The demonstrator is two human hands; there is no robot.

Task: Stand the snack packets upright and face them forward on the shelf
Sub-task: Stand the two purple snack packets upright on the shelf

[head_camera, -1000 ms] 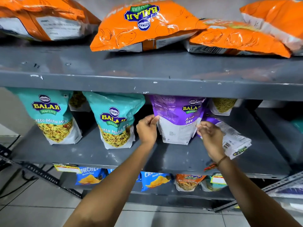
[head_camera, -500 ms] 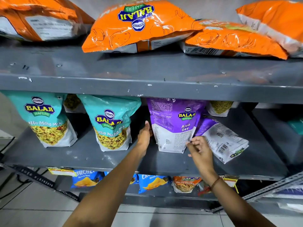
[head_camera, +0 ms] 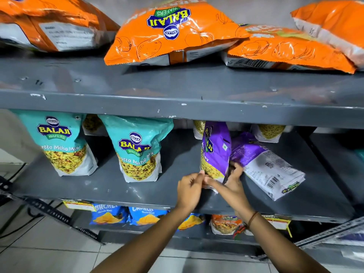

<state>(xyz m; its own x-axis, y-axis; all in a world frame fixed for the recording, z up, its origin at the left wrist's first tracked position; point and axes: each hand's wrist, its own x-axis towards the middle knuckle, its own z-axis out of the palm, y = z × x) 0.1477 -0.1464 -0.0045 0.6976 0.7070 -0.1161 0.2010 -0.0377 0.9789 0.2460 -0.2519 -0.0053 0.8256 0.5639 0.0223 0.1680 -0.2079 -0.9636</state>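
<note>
Purple packet point(head_camera: 215, 152) upright — between hands point(head_camera: 212, 186).

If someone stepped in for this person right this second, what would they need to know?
Left hand and right hand: both grip the bottom of the upright purple packet on the middle shelf, which is turned partway, front facing left.
Done: two teal packets stand upright, facing forward.
Left: finish turning the purple one forward; stand up the second purple packet, lying tilted with its back showing; the orange bags on the top shelf lie flat.
</note>
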